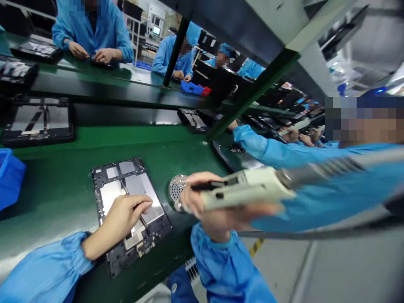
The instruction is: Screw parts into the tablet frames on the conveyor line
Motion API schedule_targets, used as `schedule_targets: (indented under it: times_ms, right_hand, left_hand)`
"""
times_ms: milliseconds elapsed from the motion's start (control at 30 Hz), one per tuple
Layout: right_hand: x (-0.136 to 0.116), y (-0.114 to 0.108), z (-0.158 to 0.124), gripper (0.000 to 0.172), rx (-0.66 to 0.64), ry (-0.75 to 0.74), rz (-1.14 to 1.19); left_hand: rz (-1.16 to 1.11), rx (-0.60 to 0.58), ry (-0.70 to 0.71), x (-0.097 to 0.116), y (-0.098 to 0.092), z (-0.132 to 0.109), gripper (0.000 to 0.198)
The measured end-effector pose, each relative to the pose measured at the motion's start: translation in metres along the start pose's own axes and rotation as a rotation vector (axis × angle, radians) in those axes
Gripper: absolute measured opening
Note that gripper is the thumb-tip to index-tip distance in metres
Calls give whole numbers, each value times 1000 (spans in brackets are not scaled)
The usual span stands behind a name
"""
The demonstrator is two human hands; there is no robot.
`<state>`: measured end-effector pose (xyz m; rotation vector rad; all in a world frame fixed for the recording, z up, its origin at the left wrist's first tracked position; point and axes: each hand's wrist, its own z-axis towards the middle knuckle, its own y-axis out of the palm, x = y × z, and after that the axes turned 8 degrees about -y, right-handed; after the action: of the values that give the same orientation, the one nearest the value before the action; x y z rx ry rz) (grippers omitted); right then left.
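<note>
An opened tablet (129, 210), black frame with silver plates and circuit parts showing, lies on the green belt in front of me. My left hand (121, 221) rests on it, fingers curled and pressing down on its middle. My right hand (202, 204) is wrapped round a cream-coloured electric screwdriver (249, 189), which lies nearly level with its tip pointing left. The tip sits by a small round metal dish (176, 187) of screws just right of the tablet.
A blue bin (9, 176) stands at the left edge. Another opened tablet (38, 120) lies further back on the green belt (63, 185), and one more (194, 120) beyond. A person in blue (284, 151) works at my right; others sit across the line.
</note>
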<state>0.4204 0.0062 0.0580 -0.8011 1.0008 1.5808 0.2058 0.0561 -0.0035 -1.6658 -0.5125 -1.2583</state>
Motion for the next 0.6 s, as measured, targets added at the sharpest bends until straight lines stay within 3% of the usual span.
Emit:
schedule_targets:
  times_ms: [100,200,400,600]
  right_hand:
    - [7,-25,21,75,207,-123,-1]
    - [18,-41,27,72,293,-102,-45]
    - [34,-46,22,77,326,-97,-16]
    - [40,-46,24,81,326,-71,-33]
  left_hand:
    - [-69,67,-49,2,-3,-2,28]
    - [-125,124,-115,6,-6,-3,32]
    - [-227,234,-263,12,-26,-1,40]
    - [-87,584,-349,5,-67,16,37]
